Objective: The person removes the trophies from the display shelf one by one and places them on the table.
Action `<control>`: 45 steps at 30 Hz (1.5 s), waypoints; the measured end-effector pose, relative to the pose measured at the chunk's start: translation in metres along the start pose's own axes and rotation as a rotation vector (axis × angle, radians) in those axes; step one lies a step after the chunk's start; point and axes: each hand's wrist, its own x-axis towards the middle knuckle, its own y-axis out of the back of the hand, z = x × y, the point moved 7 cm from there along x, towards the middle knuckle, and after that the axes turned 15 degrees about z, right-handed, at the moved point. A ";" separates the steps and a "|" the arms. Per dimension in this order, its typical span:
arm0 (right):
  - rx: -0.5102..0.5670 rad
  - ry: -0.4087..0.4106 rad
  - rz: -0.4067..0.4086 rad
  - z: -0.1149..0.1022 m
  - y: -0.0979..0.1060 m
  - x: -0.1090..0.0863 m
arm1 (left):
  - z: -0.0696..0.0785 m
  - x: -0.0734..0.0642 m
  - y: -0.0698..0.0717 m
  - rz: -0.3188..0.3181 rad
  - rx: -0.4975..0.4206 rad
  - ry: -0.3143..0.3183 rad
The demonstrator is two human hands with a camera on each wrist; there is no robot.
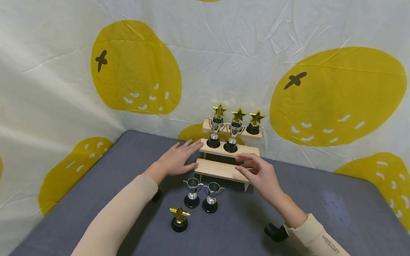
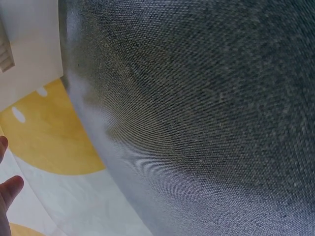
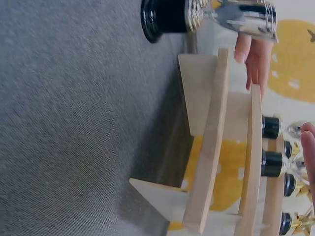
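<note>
A three-tier wooden stand [image 1: 219,170] stands near the back of the table. Three gold star trophies [image 1: 256,120] are on its top tier, and two silver cup trophies [image 1: 232,137] on black bases on the middle tier. The bottom tier is bare. My left hand [image 1: 176,158] is at the stand's left end, fingers extended; whether they touch the wood I cannot tell. At the right end is my right hand [image 1: 259,176], fingers bent loosely, thumb apart, nothing visible between them. Two more silver cups [image 1: 211,196] stand in front, with a gold star trophy [image 1: 179,219] nearer.
A grey cloth covers the table [image 1: 231,242]. Behind it hangs a white curtain [image 1: 232,36] printed with large yellow fruit shapes. The loose silver cups stand between my forearms, close to the stand's front.
</note>
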 end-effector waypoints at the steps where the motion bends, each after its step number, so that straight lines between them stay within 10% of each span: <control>1: -0.005 0.003 0.009 0.002 0.001 0.002 | 0.000 0.000 0.000 -0.001 0.000 0.000; 29: -0.059 -0.115 0.245 0.037 0.011 0.053 | 0.001 0.003 0.001 -0.023 0.005 0.006; 45: -0.054 -0.266 0.193 0.049 -0.002 0.073 | -0.001 0.001 -0.005 -0.025 -0.014 0.015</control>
